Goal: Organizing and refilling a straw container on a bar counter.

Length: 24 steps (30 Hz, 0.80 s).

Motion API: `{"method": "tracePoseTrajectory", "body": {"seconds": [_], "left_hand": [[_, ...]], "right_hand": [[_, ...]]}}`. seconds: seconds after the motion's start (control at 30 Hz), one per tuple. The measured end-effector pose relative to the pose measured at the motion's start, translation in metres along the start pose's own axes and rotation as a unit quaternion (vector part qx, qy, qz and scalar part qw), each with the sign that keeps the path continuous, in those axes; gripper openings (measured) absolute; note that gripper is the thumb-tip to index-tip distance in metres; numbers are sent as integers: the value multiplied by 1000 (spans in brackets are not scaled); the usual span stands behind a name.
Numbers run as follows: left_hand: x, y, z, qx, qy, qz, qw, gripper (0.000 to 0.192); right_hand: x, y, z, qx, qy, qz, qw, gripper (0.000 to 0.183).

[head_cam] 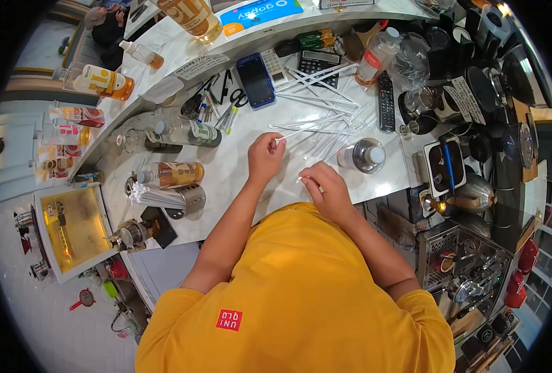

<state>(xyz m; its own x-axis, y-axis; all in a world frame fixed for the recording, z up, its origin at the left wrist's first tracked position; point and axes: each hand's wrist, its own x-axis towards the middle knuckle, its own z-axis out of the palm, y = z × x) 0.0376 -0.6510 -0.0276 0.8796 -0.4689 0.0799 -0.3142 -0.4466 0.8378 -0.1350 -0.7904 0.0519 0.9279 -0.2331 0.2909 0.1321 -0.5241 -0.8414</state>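
My left hand (265, 156) pinches the near end of a thin white straw (299, 133) between thumb and fingertips, and the straw points up and to the right. To its right, my right hand (326, 186) has its thumb and fingertips together on a small whitish scrap (297, 180), too small to identify surely. Beyond both hands lies a loose heap of white wrapped straws (320, 95) on the marble counter (229, 179). Clear film wrappers (327, 144) appear among them. A capped clear bottle (362, 156) stands just beyond my right hand.
At left, a perforated metal cup (194, 200) holds several straws beside an amber syrup bottle (178, 174). Dark bottles (194, 133), scissors (239, 97), a blue-cased handheld device (256, 81), a calculator (319, 67) and a remote control (386, 103) ring the heap.
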Motion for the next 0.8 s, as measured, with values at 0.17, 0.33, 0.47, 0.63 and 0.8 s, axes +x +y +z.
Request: {"method": "tracePoseTrajectory", "body": {"seconds": [0.17, 0.33, 0.47, 0.63, 0.8], "left_hand": [[-27, 9, -52, -51, 91, 37, 994, 12], [-79, -1, -114, -119, 219, 58, 967, 11], [-124, 8, -164, -80, 239, 96, 963, 12], [-170, 10, -221, -53, 274, 111, 954, 18], [-216, -8, -280, -39, 296, 139, 944, 20]], "right_hand": [[4, -23, -3, 83, 66, 29, 994, 16], [6, -52, 13, 108, 86, -1, 990, 15], [0, -64, 45, 122, 44, 36, 991, 12], [7, -97, 102, 118, -1, 15, 993, 15], [31, -130, 167, 74, -75, -51, 993, 17]]}}
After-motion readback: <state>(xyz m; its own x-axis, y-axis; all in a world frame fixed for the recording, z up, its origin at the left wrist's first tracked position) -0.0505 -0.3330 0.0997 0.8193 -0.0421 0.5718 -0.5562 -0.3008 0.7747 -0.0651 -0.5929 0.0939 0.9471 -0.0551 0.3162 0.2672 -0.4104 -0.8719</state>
